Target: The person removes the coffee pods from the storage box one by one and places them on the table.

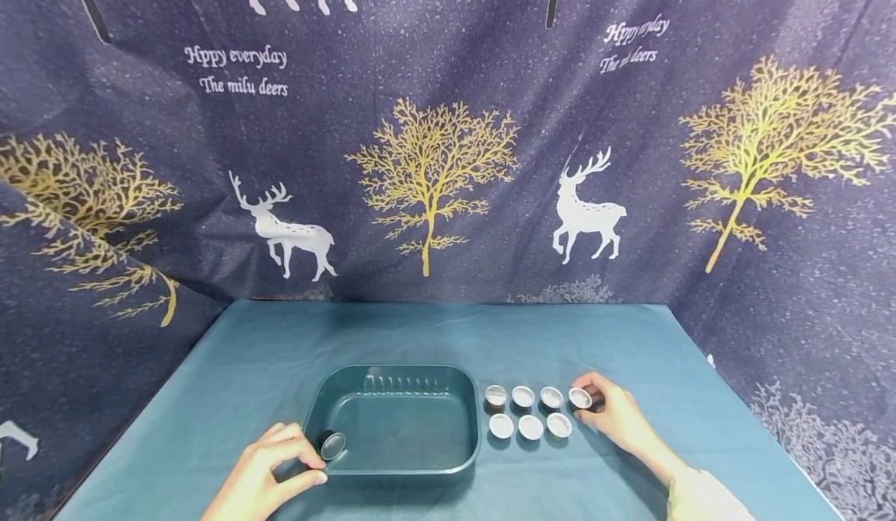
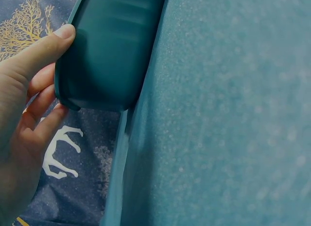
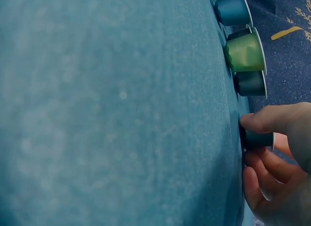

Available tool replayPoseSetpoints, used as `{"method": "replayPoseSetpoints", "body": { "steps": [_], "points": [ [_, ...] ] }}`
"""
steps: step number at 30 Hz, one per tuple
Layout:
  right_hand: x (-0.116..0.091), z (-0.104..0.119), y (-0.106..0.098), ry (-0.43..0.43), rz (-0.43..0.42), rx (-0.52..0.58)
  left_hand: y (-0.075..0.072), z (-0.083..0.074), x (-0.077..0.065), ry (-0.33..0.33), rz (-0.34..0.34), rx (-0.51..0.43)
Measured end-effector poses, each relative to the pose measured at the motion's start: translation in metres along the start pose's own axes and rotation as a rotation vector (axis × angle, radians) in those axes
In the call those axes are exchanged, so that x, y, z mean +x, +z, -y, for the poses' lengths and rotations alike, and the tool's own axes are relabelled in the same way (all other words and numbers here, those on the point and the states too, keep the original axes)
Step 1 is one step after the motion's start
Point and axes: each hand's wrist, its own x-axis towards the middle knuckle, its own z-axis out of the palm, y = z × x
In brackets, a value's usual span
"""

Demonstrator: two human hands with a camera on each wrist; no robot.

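Note:
At the near left corner of a dark green tray, my left hand pinches the rim. The left wrist view has the thumb on the edge of the tray and fingers behind it. One coffee capsule lies tipped on its side inside that corner. My right hand holds a coffee capsule with a pale lid, at the right end of the back row. The right wrist view shows the held capsule dark teal, between thumb and fingers, at the cloth.
Right of the tray stand several capsules, lids up, in two rows, including a front one and a back one. A green capsule and a blue capsule show from the side. A patterned curtain hangs behind the teal tablecloth.

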Motion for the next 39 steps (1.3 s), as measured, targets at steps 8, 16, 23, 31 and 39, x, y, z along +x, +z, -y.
{"method": "replayPoseSetpoints", "body": {
  "steps": [8, 16, 23, 31, 39],
  "points": [
    [-0.0007, 0.0007, -0.0008, -0.003, -0.011, -0.016, 0.0005, 0.0029, -0.0015, -0.001, 0.001, 0.003],
    [-0.0004, 0.0041, -0.0009, -0.001, -0.009, -0.027, -0.0007, 0.0005, -0.0013, -0.024, 0.010, -0.002],
    [-0.0010, 0.0052, -0.0017, 0.014, 0.003, -0.039, -0.0001, 0.0015, -0.0018, -0.016, 0.005, 0.000],
    [-0.0024, 0.0053, -0.0036, 0.048, 0.037, -0.032, 0.0004, 0.0012, -0.0012, 0.003, -0.004, -0.002],
    [-0.0003, 0.0030, -0.0100, 0.023, 0.120, 0.013, 0.0002, -0.0003, -0.0010, -0.007, 0.002, -0.005]
  ]
}}
